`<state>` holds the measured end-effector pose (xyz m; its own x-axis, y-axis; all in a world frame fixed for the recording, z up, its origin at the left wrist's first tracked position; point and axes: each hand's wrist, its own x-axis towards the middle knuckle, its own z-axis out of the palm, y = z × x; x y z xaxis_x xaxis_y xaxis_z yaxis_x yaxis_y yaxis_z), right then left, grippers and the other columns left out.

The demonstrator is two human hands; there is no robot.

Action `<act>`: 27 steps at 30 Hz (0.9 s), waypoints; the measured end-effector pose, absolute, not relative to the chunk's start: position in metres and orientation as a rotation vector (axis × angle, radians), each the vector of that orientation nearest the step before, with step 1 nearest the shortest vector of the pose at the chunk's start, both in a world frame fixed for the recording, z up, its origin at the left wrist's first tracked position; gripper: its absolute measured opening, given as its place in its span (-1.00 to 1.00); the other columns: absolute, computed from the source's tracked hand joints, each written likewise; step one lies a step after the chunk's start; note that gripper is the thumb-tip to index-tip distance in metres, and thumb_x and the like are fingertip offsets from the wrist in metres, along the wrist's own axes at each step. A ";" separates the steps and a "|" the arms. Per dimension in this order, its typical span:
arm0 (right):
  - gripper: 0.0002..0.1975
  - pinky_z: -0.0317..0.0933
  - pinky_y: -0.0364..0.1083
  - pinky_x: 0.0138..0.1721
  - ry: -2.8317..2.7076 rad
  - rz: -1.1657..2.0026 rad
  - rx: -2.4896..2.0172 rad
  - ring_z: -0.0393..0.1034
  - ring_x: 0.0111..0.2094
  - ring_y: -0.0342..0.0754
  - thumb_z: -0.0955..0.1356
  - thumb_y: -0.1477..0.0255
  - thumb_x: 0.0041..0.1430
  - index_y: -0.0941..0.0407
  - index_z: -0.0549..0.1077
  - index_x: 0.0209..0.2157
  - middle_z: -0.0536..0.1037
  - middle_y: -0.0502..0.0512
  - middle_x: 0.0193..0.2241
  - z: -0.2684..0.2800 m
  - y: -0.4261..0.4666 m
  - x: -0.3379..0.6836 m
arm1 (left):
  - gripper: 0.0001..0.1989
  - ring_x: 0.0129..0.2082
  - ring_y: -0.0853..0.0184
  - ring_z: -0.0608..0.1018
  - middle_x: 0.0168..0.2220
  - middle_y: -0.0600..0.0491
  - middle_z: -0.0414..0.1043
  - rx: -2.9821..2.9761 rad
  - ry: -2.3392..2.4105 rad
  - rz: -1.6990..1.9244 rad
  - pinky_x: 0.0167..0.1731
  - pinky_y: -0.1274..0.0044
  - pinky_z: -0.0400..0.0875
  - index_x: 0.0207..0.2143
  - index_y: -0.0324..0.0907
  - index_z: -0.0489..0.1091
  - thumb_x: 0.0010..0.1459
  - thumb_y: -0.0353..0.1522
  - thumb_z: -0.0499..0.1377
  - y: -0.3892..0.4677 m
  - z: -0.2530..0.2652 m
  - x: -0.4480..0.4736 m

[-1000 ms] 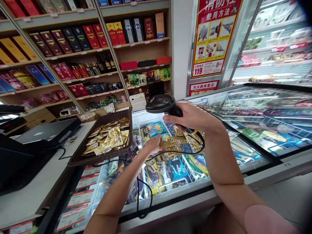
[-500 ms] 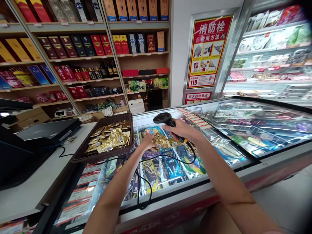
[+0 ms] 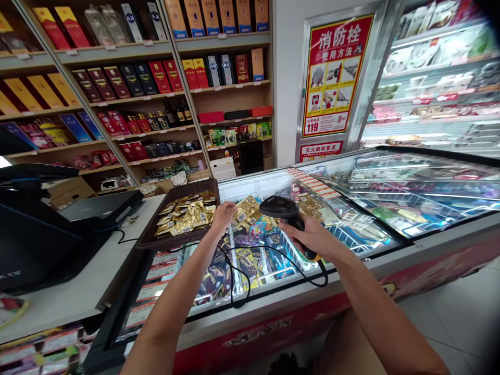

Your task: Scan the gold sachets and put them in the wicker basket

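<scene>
My left hand (image 3: 224,214) pinches a gold foil packet (image 3: 245,206) just right of a brown wicker basket (image 3: 176,242). The basket holds several more gold packets (image 3: 188,214) and rests half on the white counter, half on the freezer. My right hand (image 3: 313,238) grips the handle of a black barcode scanner (image 3: 279,207), whose head points left toward the held packet. The scanner's black cable (image 3: 234,284) loops down over the freezer's glass lid. More gold packets (image 3: 312,204) lie in a loose pile on the glass behind the scanner.
A chest freezer (image 3: 351,271) with sliding glass lids runs from centre to right, full of ice-cream packs. A black till and its screen (image 3: 35,234) stand on the white counter (image 3: 58,299) at left. Shelves of boxed bottles (image 3: 136,78) fill the back wall. An open chiller (image 3: 437,83) stands at right.
My left hand has lifted a gold packet off the pile on the glass and carried it left toward the basket. My right hand has brought the scanner lower and nearer to me.
</scene>
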<state>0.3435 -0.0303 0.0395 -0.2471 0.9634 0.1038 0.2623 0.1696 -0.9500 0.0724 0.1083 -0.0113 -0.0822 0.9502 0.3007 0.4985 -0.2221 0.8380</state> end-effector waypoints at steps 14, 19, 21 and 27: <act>-0.61 0.06 -0.18 -0.67 -1.802 1.333 -1.173 0.15 -0.74 -0.18 0.32 0.03 0.17 0.08 0.24 -0.37 0.25 -0.17 -0.77 0.034 -0.064 0.309 | -0.83 -0.47 0.39 0.45 -0.49 0.07 0.46 1.563 1.573 1.469 -0.44 0.58 0.24 -0.43 -0.20 0.44 0.00 -0.26 0.23 0.061 0.003 0.043; -0.58 0.09 -0.18 -0.64 -1.813 1.336 -1.202 0.15 -0.72 -0.18 0.31 0.00 0.17 0.08 0.25 -0.36 0.25 -0.16 -0.76 0.031 -0.066 0.312 | -0.84 -0.44 0.37 0.48 -0.45 0.06 0.49 1.561 1.706 1.476 -0.43 0.59 0.27 -0.43 -0.19 0.45 0.00 -0.27 0.22 0.062 0.000 0.014; -0.57 0.09 -0.18 -0.64 -1.798 1.342 -1.200 0.15 -0.72 -0.19 0.31 -0.02 0.16 0.08 0.25 -0.35 0.26 -0.16 -0.74 0.027 -0.065 0.316 | -0.82 -0.39 0.35 0.51 -0.39 0.04 0.51 1.519 1.901 1.479 -0.41 0.59 0.29 -0.38 -0.19 0.46 0.02 -0.26 0.19 0.064 0.002 -0.011; -0.52 0.05 -0.17 -0.67 -1.683 1.362 -1.230 0.15 -0.74 -0.18 0.32 -0.07 0.11 0.08 0.24 -0.37 0.26 -0.16 -0.75 0.009 -0.058 0.332 | -0.81 -0.27 0.18 0.51 -0.31 -0.10 0.51 1.265 2.415 1.376 -0.27 0.45 0.32 -0.35 -0.22 0.43 0.07 -0.28 0.15 0.061 0.016 -0.098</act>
